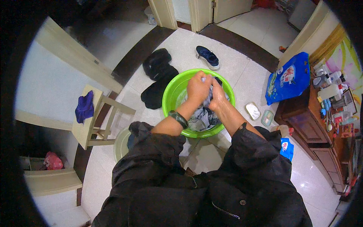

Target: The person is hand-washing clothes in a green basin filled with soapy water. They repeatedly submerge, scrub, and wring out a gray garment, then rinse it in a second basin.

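Note:
Both hands are together over a bright green plastic basin [169, 98] on the tiled floor. My left hand [198, 88], with a dark bangle at the wrist, is closed on a wet, patterned grey-and-white cloth [202, 116]. My right hand [217, 96] presses against the same cloth from the other side, its fingers meeting those of the left. More of the cloth lies bunched in the basin, along with something dark near the far rim. How much water is under it cannot be told.
Dark clothes [159, 76] and a navy shoe [208, 56] lie beyond the basin. Two soap boxes [252, 110] are at right, near a blue detergent bag [289, 79] and a wooden cabinet [297, 119]. At left stand a stool [96, 98] with purple cloth and a pale basin [120, 146].

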Demonstrator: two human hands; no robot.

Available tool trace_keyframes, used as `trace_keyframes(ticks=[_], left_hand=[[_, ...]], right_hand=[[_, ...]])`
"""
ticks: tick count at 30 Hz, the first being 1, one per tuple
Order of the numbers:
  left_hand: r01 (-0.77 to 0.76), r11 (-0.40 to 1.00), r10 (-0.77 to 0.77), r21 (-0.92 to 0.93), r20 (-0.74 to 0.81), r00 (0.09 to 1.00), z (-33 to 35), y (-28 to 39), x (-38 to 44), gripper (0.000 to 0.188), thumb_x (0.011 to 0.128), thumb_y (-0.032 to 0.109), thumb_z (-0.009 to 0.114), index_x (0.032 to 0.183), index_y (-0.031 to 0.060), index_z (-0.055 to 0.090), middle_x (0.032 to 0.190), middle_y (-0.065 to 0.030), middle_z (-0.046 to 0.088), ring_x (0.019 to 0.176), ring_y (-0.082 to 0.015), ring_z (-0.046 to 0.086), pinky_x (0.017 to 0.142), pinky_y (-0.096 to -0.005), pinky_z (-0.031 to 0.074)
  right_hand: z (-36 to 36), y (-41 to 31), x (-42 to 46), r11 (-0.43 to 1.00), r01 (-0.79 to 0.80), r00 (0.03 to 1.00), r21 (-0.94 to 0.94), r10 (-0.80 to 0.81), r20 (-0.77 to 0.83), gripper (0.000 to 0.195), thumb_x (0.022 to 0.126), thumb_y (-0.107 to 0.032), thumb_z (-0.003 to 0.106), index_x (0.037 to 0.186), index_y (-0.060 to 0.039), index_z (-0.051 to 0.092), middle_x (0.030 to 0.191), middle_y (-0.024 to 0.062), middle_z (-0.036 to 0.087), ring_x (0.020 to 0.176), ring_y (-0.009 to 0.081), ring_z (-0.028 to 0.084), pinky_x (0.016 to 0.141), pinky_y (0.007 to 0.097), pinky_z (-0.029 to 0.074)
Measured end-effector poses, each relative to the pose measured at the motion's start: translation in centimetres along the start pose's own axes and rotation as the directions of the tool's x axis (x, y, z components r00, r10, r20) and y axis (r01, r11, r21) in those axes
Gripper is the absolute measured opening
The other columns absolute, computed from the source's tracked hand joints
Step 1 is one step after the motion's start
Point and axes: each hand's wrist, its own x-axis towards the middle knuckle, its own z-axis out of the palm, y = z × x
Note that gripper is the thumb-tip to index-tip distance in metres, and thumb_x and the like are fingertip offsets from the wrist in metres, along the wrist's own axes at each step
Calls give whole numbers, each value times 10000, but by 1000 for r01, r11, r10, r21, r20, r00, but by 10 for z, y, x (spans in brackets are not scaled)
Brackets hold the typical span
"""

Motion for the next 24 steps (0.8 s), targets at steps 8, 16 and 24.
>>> trace_keyframes(ticks=[8,16,24], left_hand=[[-85,996,77,39,169,983,11,6,-16,229,827,309,582,786,84,577,695,-194,601,670,-400,592,587,-454,466],[149,989,-149,-11,-39,988,8,-8,-2,261,839,262,577,741,21,555,665,-202,588,585,-352,577,567,-421,447],[198,975,-204,-105,-50,978,2,-12,10,253,828,234,601,701,20,555,606,-145,590,517,-214,546,527,-368,439]], right_hand=[[18,-31,-28,984,-171,970,-56,178,169,336,901,-427,472,755,-140,569,641,53,574,584,190,557,557,329,468],[7,-12,-7,977,69,986,-200,-36,163,258,877,-347,529,902,-108,621,820,44,646,691,176,614,655,327,505],[7,-1,-6,994,-67,974,-84,84,210,314,882,-337,516,1060,-88,588,964,51,624,864,190,600,754,369,484]])
